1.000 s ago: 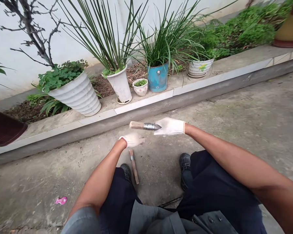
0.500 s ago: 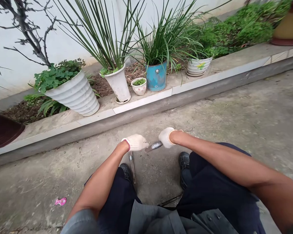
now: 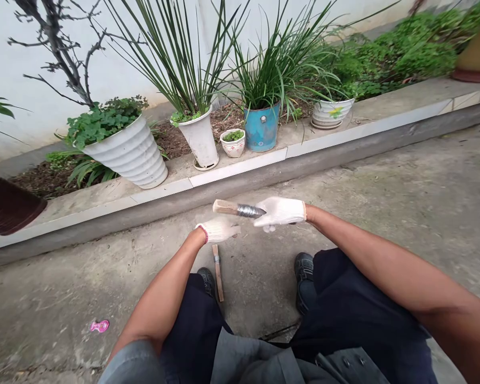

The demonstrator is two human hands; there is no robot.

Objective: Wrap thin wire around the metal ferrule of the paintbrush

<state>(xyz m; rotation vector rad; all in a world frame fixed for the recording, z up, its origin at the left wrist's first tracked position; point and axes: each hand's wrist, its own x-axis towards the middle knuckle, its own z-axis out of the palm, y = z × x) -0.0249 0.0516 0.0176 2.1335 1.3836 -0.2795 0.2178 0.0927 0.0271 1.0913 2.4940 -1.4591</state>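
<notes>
My right hand (image 3: 280, 212), in a white glove, is closed on a short tool (image 3: 237, 209) with a silver-wrapped middle and a wooden end pointing left, held level above the ground. Just below and left of it, my gloved left hand (image 3: 220, 229) is closed round the top of a thin wooden rod with a metal band (image 3: 217, 272). The rod slants down to the concrete between my shoes (image 3: 304, 266). The tool's wooden end hangs just above my left hand, apart from it.
A raised kerb (image 3: 240, 178) runs across ahead, bearing a ribbed white pot (image 3: 130, 154), a tall white pot (image 3: 201, 140), a small bowl pot (image 3: 233, 145), a blue pot (image 3: 261, 128) and a patterned pot (image 3: 330, 113). A pink scrap (image 3: 100, 326) lies on the concrete at left.
Half a second ago my right hand had swung the tool down beside my left hand; now it is back up and level. The left hand and rod have barely moved.
</notes>
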